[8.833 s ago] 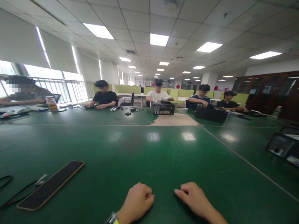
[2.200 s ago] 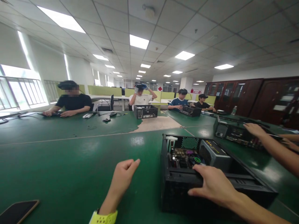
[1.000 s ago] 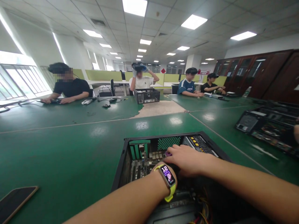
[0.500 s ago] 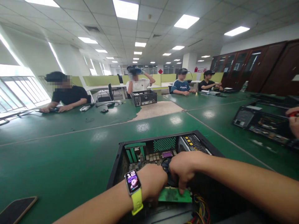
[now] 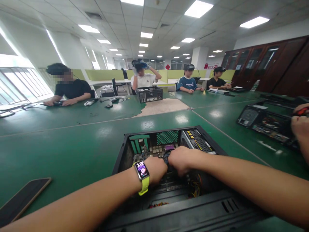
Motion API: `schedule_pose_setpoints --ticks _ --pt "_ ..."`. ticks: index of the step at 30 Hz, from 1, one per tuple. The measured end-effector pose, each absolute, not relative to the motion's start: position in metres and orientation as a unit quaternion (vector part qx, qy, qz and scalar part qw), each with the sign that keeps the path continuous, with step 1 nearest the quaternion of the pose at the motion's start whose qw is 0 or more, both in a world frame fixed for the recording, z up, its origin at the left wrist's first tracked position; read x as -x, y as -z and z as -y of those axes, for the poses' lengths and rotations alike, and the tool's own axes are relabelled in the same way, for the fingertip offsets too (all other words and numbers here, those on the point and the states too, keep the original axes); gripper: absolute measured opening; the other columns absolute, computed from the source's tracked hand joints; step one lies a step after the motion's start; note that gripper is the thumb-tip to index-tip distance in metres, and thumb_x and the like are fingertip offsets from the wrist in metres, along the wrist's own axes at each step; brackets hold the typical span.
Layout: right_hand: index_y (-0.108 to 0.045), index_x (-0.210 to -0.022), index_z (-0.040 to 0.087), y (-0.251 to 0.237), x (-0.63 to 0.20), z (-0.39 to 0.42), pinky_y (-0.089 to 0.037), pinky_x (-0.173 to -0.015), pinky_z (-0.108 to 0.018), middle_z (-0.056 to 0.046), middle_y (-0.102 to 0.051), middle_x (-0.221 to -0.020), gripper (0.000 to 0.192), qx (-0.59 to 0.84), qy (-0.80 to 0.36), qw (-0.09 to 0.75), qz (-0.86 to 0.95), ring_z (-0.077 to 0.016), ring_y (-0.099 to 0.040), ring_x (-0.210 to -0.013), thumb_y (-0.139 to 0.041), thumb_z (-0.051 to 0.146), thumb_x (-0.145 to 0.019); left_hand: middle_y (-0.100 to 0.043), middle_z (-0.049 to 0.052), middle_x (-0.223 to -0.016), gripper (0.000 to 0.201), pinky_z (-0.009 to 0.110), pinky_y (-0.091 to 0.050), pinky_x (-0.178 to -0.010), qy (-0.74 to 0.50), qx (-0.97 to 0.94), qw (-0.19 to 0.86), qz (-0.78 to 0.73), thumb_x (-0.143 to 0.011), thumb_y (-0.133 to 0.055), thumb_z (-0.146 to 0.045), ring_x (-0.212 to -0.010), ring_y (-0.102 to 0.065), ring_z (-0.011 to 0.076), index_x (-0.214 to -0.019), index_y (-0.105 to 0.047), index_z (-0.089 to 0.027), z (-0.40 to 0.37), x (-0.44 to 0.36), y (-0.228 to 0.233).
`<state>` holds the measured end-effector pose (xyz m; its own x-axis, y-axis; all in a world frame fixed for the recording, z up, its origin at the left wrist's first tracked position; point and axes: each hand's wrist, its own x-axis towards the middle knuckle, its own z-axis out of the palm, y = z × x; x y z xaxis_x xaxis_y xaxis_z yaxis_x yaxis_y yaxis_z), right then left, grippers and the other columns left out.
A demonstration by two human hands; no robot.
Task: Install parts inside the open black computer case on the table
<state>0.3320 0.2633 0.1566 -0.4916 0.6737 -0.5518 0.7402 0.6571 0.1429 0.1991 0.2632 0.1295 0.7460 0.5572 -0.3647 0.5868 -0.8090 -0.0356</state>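
Computer case: an open black computer case (image 5: 169, 180) lies flat on the green surface (image 5: 60, 141) at lower centre of the frame, its open side up.
Left hand: the left hand (image 5: 155, 168), a yellow-strapped watch (image 5: 142, 172) on its wrist, reaches in from the lower left and is curled down into the middle of the case.
Right hand: the right hand (image 5: 180, 158) comes in from the lower right and meets the left, knuckle against knuckle, over the same spot.
Grip: both hands are closed in a narrow curl; what they pinch is hidden under the fingers, so I cannot tell what they hold.
Key relation: the part being worked lies directly beneath both hands, just frame-below the board (image 5: 160, 149) at the far end of the case; neither hand is clearly nearer.
Long axis: the case runs from the frame's bottom edge away toward the centre.
Beside the hands: a power supply (image 5: 196, 141) sits just right of them, coloured wires (image 5: 195, 190) just below.
Elsewhere: a phone (image 5: 23, 201) lies at lower left, well apart; another person's hand (image 5: 300, 127) works at a second case (image 5: 263, 124) at the right edge.
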Motion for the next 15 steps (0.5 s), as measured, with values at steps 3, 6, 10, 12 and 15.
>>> schedule_pose_setpoints --ticks 3,6,10,12,15 --pt "-0.069 -0.081 0.016 -0.165 -0.341 -0.268 -0.046 -0.053 -0.028 -0.007 -0.068 -0.074 0.027 -0.406 0.121 0.244 -0.872 -0.0229 -0.063 -0.066 -0.066 0.033 -0.06 -0.069 0.011 -0.077 0.027 0.032 -0.051 -0.061 0.146 -0.93 0.062 -0.33 -0.067 -0.067 -0.041 -0.072 -0.066 0.0259 -0.081 -0.071 -0.019 -0.259 -0.198 -0.142" --pt "-0.065 -0.079 0.016 -0.173 -0.352 -0.273 -0.044 -0.049 -0.024 -0.001 -0.063 -0.067 0.022 -0.415 0.232 0.152 -0.867 -0.0166 -0.06 -0.057 -0.063 0.029 -0.061 -0.064 0.003 -0.064 0.02 0.025 -0.044 -0.056 0.033 -0.929 0.119 -0.349 -0.073 -0.058 -0.036 -0.062 -0.061 0.0177 -0.067 -0.067 -0.018 -0.258 -0.195 -0.157" --pt "-0.059 -0.085 0.017 -0.171 -0.362 -0.271 -0.045 -0.049 -0.021 0.002 -0.06 -0.069 0.03 -0.47 0.385 0.032 -0.793 -0.0133 -0.06 -0.057 -0.066 0.038 -0.064 -0.06 -0.001 -0.059 0.007 0.02 -0.04 -0.049 -0.061 -0.858 0.296 -0.415 -0.067 -0.058 -0.022 -0.054 -0.057 0.0125 -0.069 -0.061 -0.016 -0.263 -0.184 -0.165" --pt "-0.06 -0.083 0.017 -0.167 -0.362 -0.266 -0.044 -0.049 -0.021 0.002 -0.06 -0.066 0.036 -0.478 0.384 0.055 -0.788 -0.0138 -0.06 -0.056 -0.067 0.047 -0.064 -0.061 -0.002 -0.061 0.014 0.02 -0.041 -0.046 -0.1 -0.798 0.38 -0.457 -0.066 -0.058 -0.022 -0.052 -0.057 0.0124 -0.079 -0.06 -0.015 -0.266 -0.176 -0.165" --pt "-0.066 -0.08 0.02 -0.159 -0.354 -0.254 -0.042 -0.05 -0.021 0.002 -0.062 -0.063 0.027 -0.468 0.253 0.109 -0.839 -0.0152 -0.062 -0.059 -0.065 0.043 -0.067 -0.063 -0.001 -0.063 0.014 0.02 -0.043 -0.049 -0.093 -0.824 0.319 -0.459 -0.062 -0.063 -0.02 -0.056 -0.059 0.0137 -0.075 -0.06 -0.015 -0.265 -0.167 -0.162"
